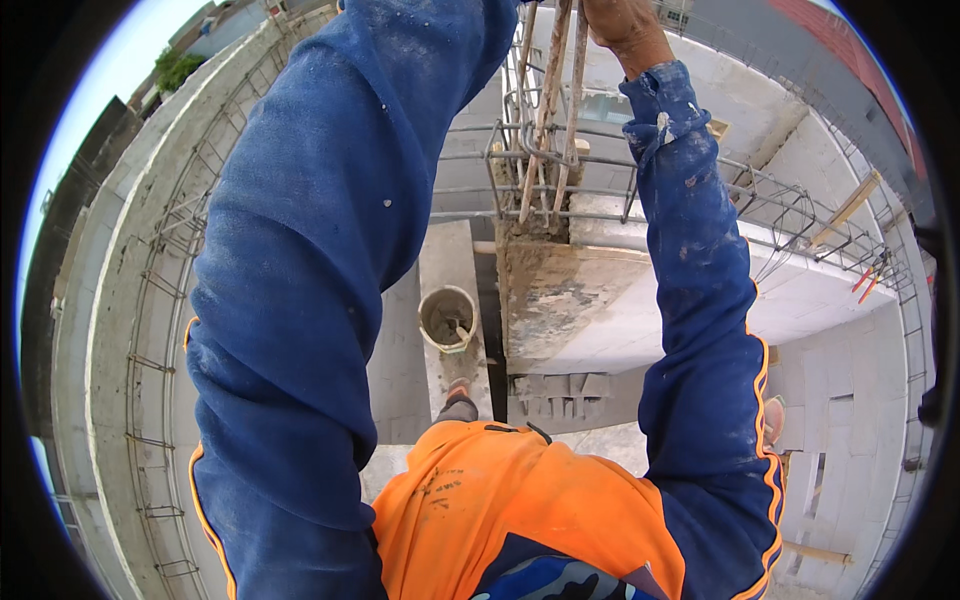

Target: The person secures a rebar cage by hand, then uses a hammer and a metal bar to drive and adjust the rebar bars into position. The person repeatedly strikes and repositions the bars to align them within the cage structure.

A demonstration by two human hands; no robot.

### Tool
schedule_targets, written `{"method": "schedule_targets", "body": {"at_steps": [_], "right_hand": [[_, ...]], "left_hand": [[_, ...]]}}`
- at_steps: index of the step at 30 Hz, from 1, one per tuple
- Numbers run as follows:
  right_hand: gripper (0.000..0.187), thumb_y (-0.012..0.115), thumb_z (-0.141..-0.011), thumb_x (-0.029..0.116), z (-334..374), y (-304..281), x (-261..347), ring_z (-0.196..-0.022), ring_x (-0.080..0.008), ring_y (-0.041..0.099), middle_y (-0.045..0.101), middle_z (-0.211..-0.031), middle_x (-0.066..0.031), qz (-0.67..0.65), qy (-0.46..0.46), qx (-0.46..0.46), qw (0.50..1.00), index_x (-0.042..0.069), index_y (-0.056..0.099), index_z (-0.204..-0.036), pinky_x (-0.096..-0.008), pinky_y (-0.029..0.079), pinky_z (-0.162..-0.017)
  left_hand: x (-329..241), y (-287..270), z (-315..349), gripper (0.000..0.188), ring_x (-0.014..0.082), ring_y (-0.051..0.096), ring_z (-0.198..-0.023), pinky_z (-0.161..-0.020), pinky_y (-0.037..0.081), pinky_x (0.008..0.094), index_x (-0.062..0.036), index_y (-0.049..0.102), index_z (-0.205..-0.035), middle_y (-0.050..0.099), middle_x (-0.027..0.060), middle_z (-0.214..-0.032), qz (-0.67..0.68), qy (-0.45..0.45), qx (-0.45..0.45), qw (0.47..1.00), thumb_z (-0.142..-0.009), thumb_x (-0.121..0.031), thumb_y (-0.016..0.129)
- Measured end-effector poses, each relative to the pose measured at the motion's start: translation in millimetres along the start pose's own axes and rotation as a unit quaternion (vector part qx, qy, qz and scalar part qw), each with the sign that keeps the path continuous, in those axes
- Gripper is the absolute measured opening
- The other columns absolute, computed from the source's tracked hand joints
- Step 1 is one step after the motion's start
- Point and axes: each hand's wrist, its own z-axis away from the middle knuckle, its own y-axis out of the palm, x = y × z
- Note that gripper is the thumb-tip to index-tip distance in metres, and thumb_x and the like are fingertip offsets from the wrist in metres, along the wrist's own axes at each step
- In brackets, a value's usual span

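Both my arms reach upward in blue sleeves marked with pale dust. The left sleeve (300,220) runs out past the top edge, so my left hand is out of sight. My right hand (622,28) shows in part at the top, beside the upper ends of several rusty upright steel bars (548,110). Its fingers are cut off by the picture's edge, and what they do is hidden. These bars rise from a rough, mortar-smeared column (530,245), with horizontal rebar passing around them.
A bucket (434,303) holding grey mortar and a tool stands on a narrow plank (446,250), with my shoe (458,388) close below it. A pale block wall (600,320) stands to the right. Rebar cages (790,205) run right and along the left wall (125,260).
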Motion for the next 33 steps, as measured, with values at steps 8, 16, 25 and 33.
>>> {"method": "schedule_targets", "body": {"at_steps": [8, 16, 25, 33], "right_hand": [[0.047, 0.063, -0.089, 0.044, 35, -21, 30, -0.113, -0.0363, 0.062, 0.065, -0.122, -0.0215, -0.274, 0.272, 0.002, 0.922, 0.002, 0.071, -0.107, -0.048, 0.049, -0.099], [0.08, 0.088, -0.069, 0.054, 78, 19, 71, -0.095, -0.0353, 0.071, 0.07, -0.102, -0.0226, -0.268, 0.469, 0.159, 0.826, -0.004, 0.067, -0.119, -0.0435, 0.057, -0.088], [0.093, 0.089, -0.066, 0.052, 86, 35, 76, -0.077, -0.0326, 0.074, 0.07, -0.089, -0.0283, -0.178, 0.499, 0.127, 0.839, -0.019, 0.06, -0.119, -0.0338, 0.06, -0.067], [0.093, 0.067, -0.088, 0.051, 53, -45, 57, -0.148, -0.04, 0.026, 0.038, -0.152, -0.0304, -0.591, 0.483, -0.074, 0.642, -0.008, 0.032, -0.151, -0.046, 0.01, -0.125]], "left_hand": [[-2, -3, 1, 0.031, 0.0409, 0.069, -0.09, -0.078, 0.052, 0.0512, -0.0007, 0.069, -0.094, 0.07, 0.0245, -0.095, 0.086, -0.057, 0.004, 0.995, -0.096, -0.022, 0.046], [-11, -13, 16, 0.031, 0.0409, 0.069, -0.09, -0.078, 0.052, 0.051, -0.0007, 0.069, -0.095, 0.07, 0.0246, -0.096, 0.195, -0.092, 0.021, 0.976, -0.096, -0.022, 0.046], [-14, -12, 20, 0.032, 0.0409, 0.069, -0.091, -0.079, 0.051, 0.0509, -0.0006, 0.069, -0.095, 0.07, 0.0246, -0.097, 0.211, -0.098, 0.022, 0.972, -0.096, -0.022, 0.046], [-17, -18, 23, 0.032, 0.0409, 0.068, -0.092, -0.08, 0.051, 0.0507, -0.0005, 0.069, -0.096, 0.07, 0.0246, -0.098, 0.226, -0.1, 0.024, 0.969, -0.096, -0.023, 0.046]]}}
